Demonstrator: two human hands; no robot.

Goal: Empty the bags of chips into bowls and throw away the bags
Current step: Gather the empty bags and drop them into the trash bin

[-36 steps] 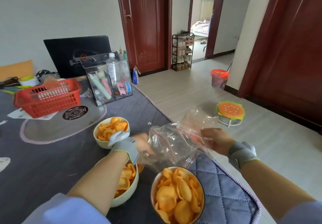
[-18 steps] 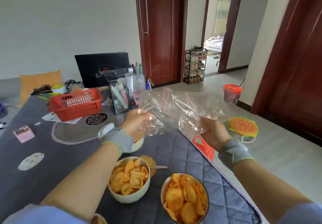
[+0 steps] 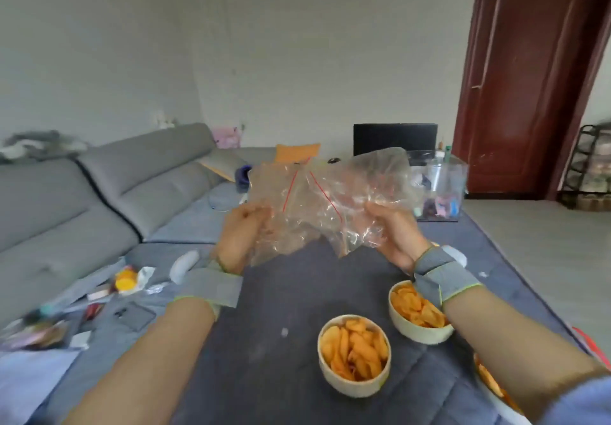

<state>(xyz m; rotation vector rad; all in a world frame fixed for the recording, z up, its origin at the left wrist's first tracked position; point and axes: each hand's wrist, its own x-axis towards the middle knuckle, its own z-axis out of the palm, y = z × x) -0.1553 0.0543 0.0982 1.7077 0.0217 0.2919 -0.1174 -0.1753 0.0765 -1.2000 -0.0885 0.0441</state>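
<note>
Both my hands hold up a bunch of empty clear plastic bags (image 3: 327, 200) with red zip strips, above the dark quilted table cover (image 3: 281, 292). My left hand (image 3: 243, 236) pinches their left side and my right hand (image 3: 393, 233) grips the right side. Below them stand cream bowls full of orange chips: one bowl (image 3: 354, 353) in the middle, a second bowl (image 3: 417, 314) partly behind my right wrist, and a third bowl (image 3: 492, 388) mostly hidden under my right forearm.
A grey sofa (image 3: 99, 193) runs along the left. Wrappers and small clutter (image 3: 99, 295) lie on the left of the cover. A clear box of items (image 3: 439, 190) and a dark screen (image 3: 393, 138) stand at the far end. A dark red door (image 3: 529, 77) is at the right.
My view has swung left toward the sofa. Both hands have kept hold of the empty bags and carried them along, still raised above the bowls.
</note>
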